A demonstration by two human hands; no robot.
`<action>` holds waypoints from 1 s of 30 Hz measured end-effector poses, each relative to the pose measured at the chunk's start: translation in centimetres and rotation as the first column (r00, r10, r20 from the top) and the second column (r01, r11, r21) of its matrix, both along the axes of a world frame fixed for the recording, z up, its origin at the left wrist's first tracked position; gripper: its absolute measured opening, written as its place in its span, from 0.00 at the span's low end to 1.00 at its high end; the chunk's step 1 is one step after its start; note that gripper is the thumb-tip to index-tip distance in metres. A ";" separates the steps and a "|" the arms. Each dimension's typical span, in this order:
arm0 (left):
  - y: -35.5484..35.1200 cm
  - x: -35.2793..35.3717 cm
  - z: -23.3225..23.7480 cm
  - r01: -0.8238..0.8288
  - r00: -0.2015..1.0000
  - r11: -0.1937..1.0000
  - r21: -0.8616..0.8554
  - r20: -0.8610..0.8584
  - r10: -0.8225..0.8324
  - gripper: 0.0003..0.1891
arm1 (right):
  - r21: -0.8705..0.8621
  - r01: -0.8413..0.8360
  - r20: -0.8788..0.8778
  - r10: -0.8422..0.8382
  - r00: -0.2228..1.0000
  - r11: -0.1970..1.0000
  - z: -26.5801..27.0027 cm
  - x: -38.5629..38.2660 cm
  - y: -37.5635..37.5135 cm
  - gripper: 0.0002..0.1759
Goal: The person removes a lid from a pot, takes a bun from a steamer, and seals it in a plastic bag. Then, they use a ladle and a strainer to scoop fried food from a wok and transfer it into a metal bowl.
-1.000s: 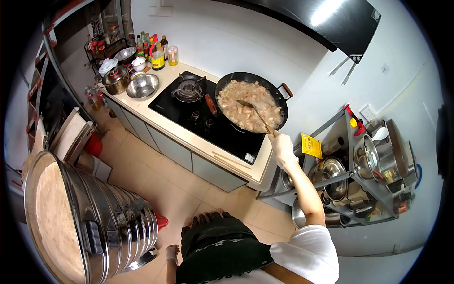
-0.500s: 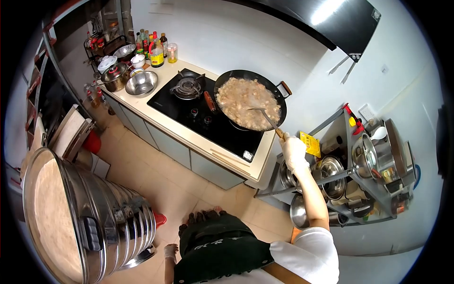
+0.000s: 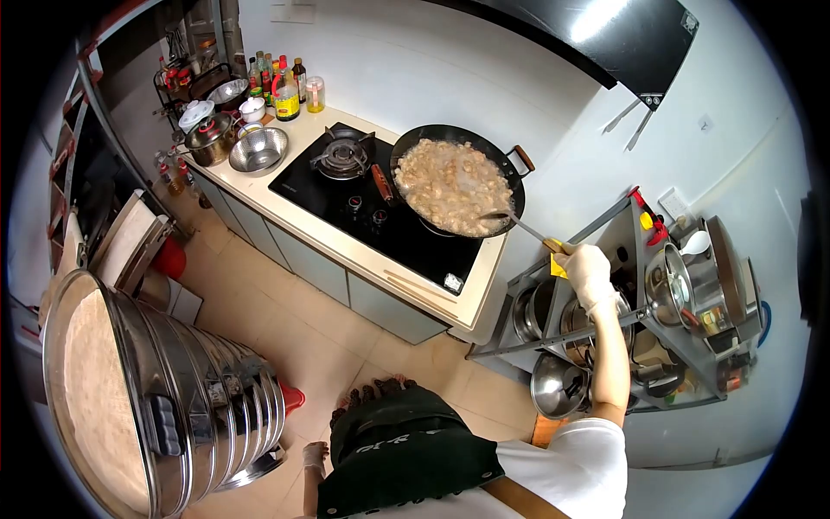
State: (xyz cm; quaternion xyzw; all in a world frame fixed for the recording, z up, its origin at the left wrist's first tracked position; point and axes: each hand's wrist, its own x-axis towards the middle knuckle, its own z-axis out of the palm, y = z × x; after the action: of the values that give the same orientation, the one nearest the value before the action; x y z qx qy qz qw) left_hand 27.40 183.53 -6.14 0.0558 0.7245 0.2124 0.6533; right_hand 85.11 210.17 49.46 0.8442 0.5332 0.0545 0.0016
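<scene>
My right hand [image 3: 586, 272], in a pale thin glove, is closed round the wooden end of a long-handled wok spatula [image 3: 527, 228]. Its metal head rests at the right side of the food, near the rim of a large black wok [image 3: 432, 132]. Light brown chunks of food [image 3: 450, 177], which look like cut meat, fill the wok in bubbling liquid with some steam. The wok stands over the right burner of a black gas stove [image 3: 298, 186]. My left hand [image 3: 316, 454], also gloved, hangs low beside my dark apron [image 3: 406, 450]; its fingers are curled, with nothing visible in them.
The left burner [image 3: 343, 158] is bare. A perforated metal bowl [image 3: 259, 151], a lidded pot [image 3: 210, 140] and several sauce bottles [image 3: 285, 95] stand left of the stove. Chopsticks [image 3: 419, 287] lie at the counter edge. A metal rack [image 3: 596, 333] holds bowls; stacked steel steamers [image 3: 199, 406] stand left.
My right hand has moved right and slightly down with the wok spatula. The spatula's head has slid from the food's middle toward the wok's right rim. My left hand stays low.
</scene>
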 end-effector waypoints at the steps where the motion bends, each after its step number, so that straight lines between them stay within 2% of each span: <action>1: 0.0 0.2 -0.1 -0.004 1.000 1.000 0.013 -0.009 0.004 0.04 | -0.008 -0.005 -0.043 0.005 0.999 1.000 0.2 0.5 -0.3 0.19; 5: -0.2 0.8 -0.4 0.027 0.999 0.999 0.024 -0.036 -0.026 0.05 | -0.111 0.006 -0.057 -0.012 0.998 0.994 -0.5 0.2 -0.1 0.23; 8: 0.1 0.6 -0.2 0.027 1.000 0.999 0.042 -0.005 -0.026 0.05 | -0.132 0.008 -0.103 -0.022 0.994 0.991 -4.7 0.2 1.9 0.24; 9: 0.1 0.5 -0.2 0.015 1.000 0.998 0.054 0.012 -0.016 0.05 | -0.142 0.055 -0.121 -0.073 0.990 0.988 -5.7 -0.6 2.8 0.23; 11: 0.5 -0.4 1.0 0.002 0.999 0.999 0.038 0.046 -0.004 0.05 | -0.104 0.043 -0.213 -0.065 0.975 0.994 -9.1 -1.0 4.9 0.20; 13: 1.2 -0.3 2.2 0.018 1.000 1.000 0.022 0.013 -0.018 0.05 | 0.086 0.056 -0.399 -0.017 0.917 0.995 -9.5 -3.5 5.4 0.17; 15: 1.4 -0.2 2.7 0.064 0.994 0.998 -0.003 -0.085 -0.064 0.05 | 0.132 0.087 -0.445 -0.019 0.895 0.987 -13.5 -2.5 7.3 0.16; 17: 0.5 -0.4 0.6 0.052 0.995 0.999 -0.001 -0.084 -0.052 0.05 | 0.218 0.182 -0.478 -0.058 0.877 0.959 -16.0 -2.4 9.1 0.19; 18: 0.2 -0.5 0.4 0.047 0.995 0.999 -0.002 -0.083 -0.047 0.05 | 0.205 0.220 -0.503 -0.091 0.860 0.954 -16.0 -2.6 9.8 0.19; 20: -0.6 -1.9 1.0 -0.029 0.987 0.999 -0.036 0.159 0.035 0.06 | 0.178 0.299 -0.550 -0.158 0.820 0.938 -15.6 -2.9 11.2 0.19; 21: -0.7 -2.2 1.2 -0.063 0.957 0.996 -0.057 0.278 0.076 0.06 | 0.210 0.318 -0.588 -0.140 0.797 0.925 -16.0 -2.6 12.0 0.19; 23: -1.8 -0.8 1.0 0.006 0.998 1.000 -0.022 0.055 -0.005 0.06 | 0.273 0.354 -0.658 -0.095 0.747 0.894 -16.3 -2.2 13.3 0.20; 24: -2.3 0.0 0.8 0.040 0.997 0.999 -0.011 -0.059 -0.041 0.06 | 0.299 0.351 -0.666 -0.070 0.743 0.887 -15.9 -2.3 13.5 0.20; 27: -3.9 -0.3 1.9 0.183 0.981 0.941 0.286 0.006 -0.193 0.06 | 0.303 0.308 -0.598 -0.073 0.798 0.902 -16.9 -1.2 15.8 0.20; 28: -3.7 0.2 3.0 0.179 0.984 0.963 0.203 -0.020 -0.179 0.05 | 0.354 0.270 -0.534 -0.044 0.844 0.895 -16.4 -1.5 15.9 0.20; 30: -3.2 0.1 3.3 0.196 0.981 0.960 0.200 -0.039 -0.192 0.06 | 0.327 0.190 -0.419 -0.038 0.907 0.926 -13.4 -2.8 15.2 0.21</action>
State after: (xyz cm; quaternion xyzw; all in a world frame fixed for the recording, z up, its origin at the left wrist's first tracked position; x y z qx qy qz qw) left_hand 27.52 180.37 -2.80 0.1952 0.6963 0.2196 0.6549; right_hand 82.30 225.40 36.05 0.8530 0.4515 -0.0249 -0.2607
